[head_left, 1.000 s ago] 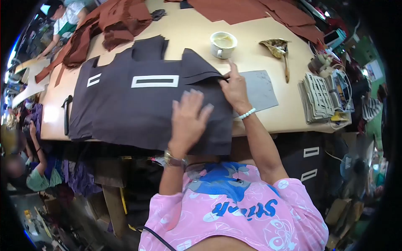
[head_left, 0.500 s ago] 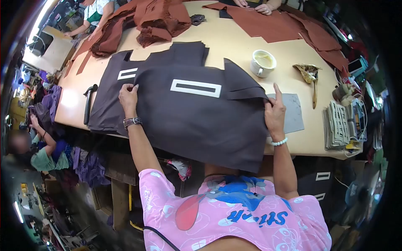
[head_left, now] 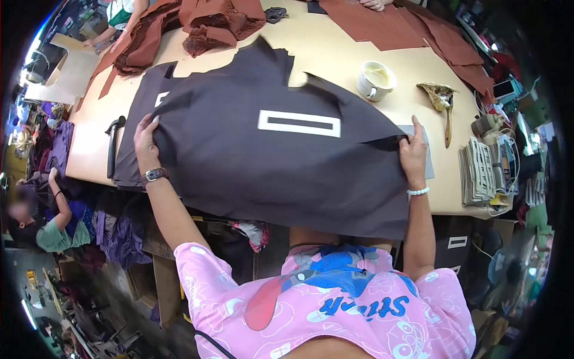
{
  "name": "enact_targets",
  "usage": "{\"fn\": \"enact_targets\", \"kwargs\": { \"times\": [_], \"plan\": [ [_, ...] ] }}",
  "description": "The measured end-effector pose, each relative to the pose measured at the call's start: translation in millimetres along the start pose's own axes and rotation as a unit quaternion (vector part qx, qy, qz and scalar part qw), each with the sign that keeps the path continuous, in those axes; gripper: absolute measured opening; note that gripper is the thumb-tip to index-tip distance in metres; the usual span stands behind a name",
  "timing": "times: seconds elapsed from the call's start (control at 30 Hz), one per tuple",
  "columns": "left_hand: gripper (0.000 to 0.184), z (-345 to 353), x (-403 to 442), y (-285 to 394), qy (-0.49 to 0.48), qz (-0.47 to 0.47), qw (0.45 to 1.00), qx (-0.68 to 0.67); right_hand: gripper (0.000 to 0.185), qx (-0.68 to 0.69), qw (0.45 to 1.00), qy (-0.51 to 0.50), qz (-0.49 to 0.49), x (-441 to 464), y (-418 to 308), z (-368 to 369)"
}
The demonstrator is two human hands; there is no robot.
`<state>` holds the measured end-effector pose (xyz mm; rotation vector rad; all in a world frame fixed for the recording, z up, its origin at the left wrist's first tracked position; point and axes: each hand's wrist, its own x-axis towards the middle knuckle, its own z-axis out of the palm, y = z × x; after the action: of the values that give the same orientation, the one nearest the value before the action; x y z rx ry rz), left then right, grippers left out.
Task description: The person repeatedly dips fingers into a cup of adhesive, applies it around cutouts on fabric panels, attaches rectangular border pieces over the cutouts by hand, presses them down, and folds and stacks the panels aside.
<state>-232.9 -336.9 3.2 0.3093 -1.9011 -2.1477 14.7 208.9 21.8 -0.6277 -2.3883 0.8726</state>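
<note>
A large dark fabric piece (head_left: 257, 161) with a white rectangular frame (head_left: 299, 123) on it stretches between my two hands. My left hand (head_left: 147, 140) is closed on its left edge. At the right edge, my right hand (head_left: 414, 153) pinches the fabric beside a raised fold, its index finger pointing up. Under the left part lie more dark pieces (head_left: 134, 131), one with a partly covered white frame. A grey sheet (head_left: 429, 161) shows behind my right hand.
A white cup (head_left: 375, 81) of pale paste and a brush (head_left: 448, 122) on a crumpled holder stand at the right. Stacked white frames (head_left: 476, 173) lie beyond. A hammer (head_left: 112, 146) is at the left, brown fabric (head_left: 209, 27) at the back. Other people's hands (head_left: 375, 5) show.
My left hand has moved left to the fabric's left edge and closed on it. The top piece is now lifted and spread, shifted right with my right hand, covering more of the grey sheet.
</note>
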Motion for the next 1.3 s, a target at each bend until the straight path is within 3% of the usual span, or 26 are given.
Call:
{"fn": "enact_targets", "kwargs": {
  "times": [0.13, 0.2, 0.33, 0.37, 0.4, 0.47, 0.5, 0.53, 0.6, 0.7, 0.77, 0.8, 0.83, 0.87, 0.9, 0.93, 1.0, 1.07, 1.17, 1.27, 1.3],
  "plan": [
    [0.03, -29, 34, -14, 0.038, 0.147, 0.985, 0.077, 0.06, -0.104, 0.994, 0.022, 0.021, 12, 44, -35],
    [0.027, -49, 70, -14, 0.064, 0.175, 0.956, 0.228, 0.06, -0.137, 0.99, 0.04, -0.021, 15, 79, -51],
    [0.029, -75, 118, -7, 0.051, 0.111, 0.944, 0.305, 0.061, -0.216, 0.973, 0.074, -0.019, 14, 121, -89],
    [0.033, -88, 141, -13, 0.041, 0.109, 0.945, 0.304, 0.063, -0.207, 0.976, 0.048, 0.035, 10, 111, -98],
    [0.036, -99, 159, -22, 0.003, 0.137, 0.943, 0.305, 0.064, -0.204, 0.976, 0.073, -0.007, 9, 128, -100],
    [0.054, -73, 134, -3, 0.057, 0.164, 0.906, 0.386, 0.067, -0.223, 0.971, 0.081, -0.038, 7, 138, -109],
    [0.078, -60, 120, 12, 0.094, 0.158, 0.863, 0.47, 0.068, -0.237, 0.968, 0.08, -0.034, 7, 138, -113],
    [0.097, -37, 94, 35, 0.108, 0.055, 0.833, 0.54, 0.069, -0.249, 0.965, 0.079, -0.031, 8, 135, -117],
    [0.103, -65, 144, -6, 0.229, 0.19, 0.671, 0.679, 0.071, -0.266, 0.961, 0.072, -0.033, 11, 133, -122],
    [0.093, 30, 33, 38, 0.239, 0.157, 0.577, 0.765, 0.073, -0.282, 0.955, 0.061, -0.065, 21, 147, -128],
    [0.078, 47, 35, 14, 0.21, 0.324, 0.521, 0.761, 0.072, -0.302, 0.951, 0.045, -0.043, 25, 145, -128],
    [0.076, 79, -2, 23, 0.161, 0.37, 0.5, 0.766, 0.071, -0.31, 0.949, 0.035, -0.032, 27, 143, -127],
    [0.07, 127, -67, 42, 0.093, 0.382, 0.514, 0.763, 0.069, -0.319, 0.946, 0.037, -0.037, 27, 142, -124],
    [0.063, 149, -99, 31, 0.006, 0.514, 0.596, 0.617, 0.068, -0.324, 0.944, 0.044, -0.041, 28, 142, -122],
    [0.059, 178, -143, 37, -0.132, 0.47, 0.667, 0.563, 0.068, -0.329, 0.942, 0.05, -0.046, 28, 142, -120],
    [0.063, 200, -181, 31, -0.211, 0.47, 0.684, 0.516, 0.067, -0.334, 0.939, 0.058, -0.051, 30, 142, -118],
    [0.068, 232, -240, 15, -0.324, 0.433, 0.671, 0.507, 0.067, -0.356, 0.933, 0.047, -0.035, 38, 145, -115],
    [0.071, 251, -275, -4, -0.383, 0.438, 0.666, 0.466, 0.067, -0.361, 0.931, 0.04, -0.029, 45, 147, -111],
    [0.077, 260, -306, -16, -0.442, 0.365, 0.662, 0.483, 0.071, -0.373, 0.928, 0.021, 0.001, 53, 140, -110],
    [0.08, 260, -326, -20, -0.461, 0.33, 0.65, 0.506, 0.072, -0.387, 0.892, 0.151, -0.177, 55, 133, -108],
    [0.082, 260, -331, -24, -0.445, 0.337, 0.649, 0.516, 0.074, -0.405, 0.876, 0.176, -0.195, 57, 128, -105]
  ]
}}
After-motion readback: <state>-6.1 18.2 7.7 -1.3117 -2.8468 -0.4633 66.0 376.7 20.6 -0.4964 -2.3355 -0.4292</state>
